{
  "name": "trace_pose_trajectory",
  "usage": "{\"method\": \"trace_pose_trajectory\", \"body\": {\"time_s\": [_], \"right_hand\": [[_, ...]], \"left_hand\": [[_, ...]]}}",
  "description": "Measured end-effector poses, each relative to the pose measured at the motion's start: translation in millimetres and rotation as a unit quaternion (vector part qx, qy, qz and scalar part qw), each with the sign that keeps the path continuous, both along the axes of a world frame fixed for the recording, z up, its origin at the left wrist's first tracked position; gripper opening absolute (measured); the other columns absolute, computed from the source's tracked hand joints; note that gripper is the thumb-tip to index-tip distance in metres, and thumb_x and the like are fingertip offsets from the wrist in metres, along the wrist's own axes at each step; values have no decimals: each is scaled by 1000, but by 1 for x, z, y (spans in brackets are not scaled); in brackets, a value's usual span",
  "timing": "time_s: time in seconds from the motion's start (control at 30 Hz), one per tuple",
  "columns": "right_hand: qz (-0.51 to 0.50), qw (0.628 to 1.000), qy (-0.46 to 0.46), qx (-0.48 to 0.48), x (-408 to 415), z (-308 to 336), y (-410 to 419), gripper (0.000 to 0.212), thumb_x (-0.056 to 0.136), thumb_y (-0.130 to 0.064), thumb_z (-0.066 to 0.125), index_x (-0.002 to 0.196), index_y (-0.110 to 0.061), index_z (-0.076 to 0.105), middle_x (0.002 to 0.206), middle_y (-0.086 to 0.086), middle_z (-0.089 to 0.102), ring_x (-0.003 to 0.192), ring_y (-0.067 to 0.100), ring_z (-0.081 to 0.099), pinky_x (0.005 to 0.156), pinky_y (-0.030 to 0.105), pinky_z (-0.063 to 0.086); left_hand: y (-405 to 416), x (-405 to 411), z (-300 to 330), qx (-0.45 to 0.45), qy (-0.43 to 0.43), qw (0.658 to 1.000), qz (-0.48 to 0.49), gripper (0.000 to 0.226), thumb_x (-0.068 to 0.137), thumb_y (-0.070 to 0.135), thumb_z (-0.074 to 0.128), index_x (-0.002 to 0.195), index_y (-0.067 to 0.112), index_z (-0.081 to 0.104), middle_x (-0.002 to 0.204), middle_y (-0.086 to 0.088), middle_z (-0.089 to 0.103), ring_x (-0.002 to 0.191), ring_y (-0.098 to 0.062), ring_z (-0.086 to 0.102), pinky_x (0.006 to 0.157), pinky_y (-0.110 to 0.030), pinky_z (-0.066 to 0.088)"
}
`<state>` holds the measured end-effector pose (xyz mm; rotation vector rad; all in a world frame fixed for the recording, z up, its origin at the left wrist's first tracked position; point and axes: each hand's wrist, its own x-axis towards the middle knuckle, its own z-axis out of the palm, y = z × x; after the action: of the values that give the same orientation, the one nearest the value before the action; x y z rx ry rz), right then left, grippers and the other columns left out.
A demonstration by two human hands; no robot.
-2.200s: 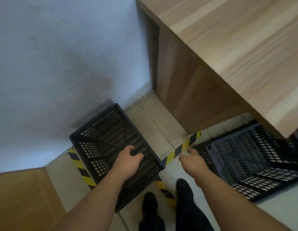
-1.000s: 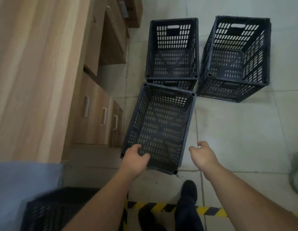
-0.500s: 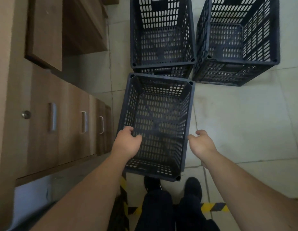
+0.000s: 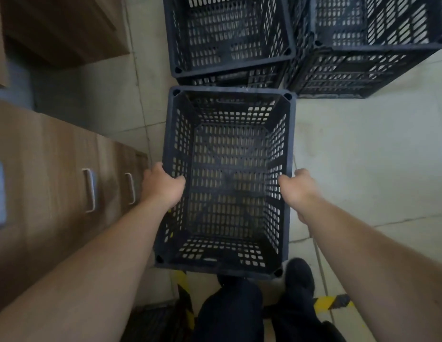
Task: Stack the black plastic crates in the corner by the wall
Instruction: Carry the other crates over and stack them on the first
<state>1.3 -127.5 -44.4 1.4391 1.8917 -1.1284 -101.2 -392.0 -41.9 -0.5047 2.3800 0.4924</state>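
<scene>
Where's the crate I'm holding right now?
In the head view the held crate is centre frame, gripped by the left hand and right hand, just in front of two other crates, right of the wooden drawers.

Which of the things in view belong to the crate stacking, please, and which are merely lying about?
Job: near crate, gripped by left hand and right hand; far left crate; far right crate.
Lying about: drawer cabinet; striped floor tape.

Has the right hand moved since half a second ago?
Yes. The right hand has closed in leftward, from beside the nearest crate onto its right rim.
</scene>
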Motion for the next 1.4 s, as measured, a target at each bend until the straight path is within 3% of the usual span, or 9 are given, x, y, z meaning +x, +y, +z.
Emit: {"method": "trace_pose_trajectory", "body": {"time_s": [0.07, 0.2, 0.3, 0.4, 0.63, 0.83, 0.93, 1.23, 1.4], "right_hand": [[2, 1000, 4, 2, -1, -8, 1, 51, 98, -30, 50, 144, -7, 45, 138, 16, 57, 119, 38, 58, 91, 36, 47], [4, 1000, 8, -13, -2, -13, 2, 47, 99, -29, 51, 141, -9, 49, 130, 14, 61, 107, 34, 59, 88, 36, 47], [-22, 999, 18, -45, -3, -14, 6, 36, 99, -24, 51, 131, -9, 56, 112, 10, 64, 87, 25, 58, 79, 32, 45], [-77, 993, -2, -87, -4, -10, 15, 37, 97, -29, 56, 123, -3, 60, 99, 9, 68, 77, 22, 60, 67, 34, 51], [-63, 996, -27, -63, 1, 30, 35, 39, 93, -35, 58, 115, -4, 64, 107, 16, 73, 86, 28, 62, 95, 48, 56], [-11, 998, -47, -27, 5, 94, 54, 34, 97, -33, 58, 112, -3, 64, 104, 14, 71, 99, 34, 67, 96, 50, 56], [19, 998, -57, -13, 10, 125, 63, 35, 97, -33, 57, 110, -1, 62, 101, 15, 71, 96, 35, 67, 93, 48, 56], [97, 994, -41, -4, 18, 190, 74, 26, 95, -30, 60, 100, -4, 65, 96, 17, 74, 91, 38, 71, 91, 53, 59], [168, 985, -43, -17, 33, 218, 83, 24, 94, -28, 61, 98, -5, 70, 93, 16, 77, 87, 36, 73, 87, 51, 62]], "left_hand": [[2, -4, -5, -5, -30, 999, -11, 65, 94, 42, 64, 151, 16, 47, 144, -12, 57, 124, -38, 62, 101, -48, 55], [0, -11, -10, 25, -59, 998, 20, 61, 97, 40, 62, 151, 15, 47, 139, -11, 63, 110, -32, 64, 79, -36, 52], [-4, -19, -7, 56, -76, 994, 52, 46, 98, 40, 62, 135, 13, 59, 128, -10, 67, 110, -31, 63, 94, -43, 51], [-7, -21, 1, 81, -89, 990, 70, 27, 98, 40, 61, 99, 14, 67, 114, -12, 73, 104, -33, 66, 102, -48, 51], [-2, 4, 49, 84, -101, 987, 97, 29, 101, 39, 60, 81, 19, 59, 120, -15, 70, 109, -33, 64, 94, -42, 46], [3, 24, 108, 104, -141, 981, 78, 45, 102, 40, 60, 136, 11, 61, 122, -10, 67, 111, -31, 62, 94, -37, 47], [8, 38, 138, 119, -144, 979, 80, 42, 103, 39, 60, 136, 13, 62, 107, -3, 68, 103, -26, 62, 93, -37, 47], [5, 97, 198, 144, -121, 967, 170, 37, 101, 37, 64, 128, 11, 66, 123, -12, 73, 102, -28, 68, 88, -40, 56], [5, 153, 226, 164, -99, 950, 245, 50, 100, 37, 66, 142, 10, 59, 128, -10, 71, 112, -32, 68, 95, -41, 57]]}}
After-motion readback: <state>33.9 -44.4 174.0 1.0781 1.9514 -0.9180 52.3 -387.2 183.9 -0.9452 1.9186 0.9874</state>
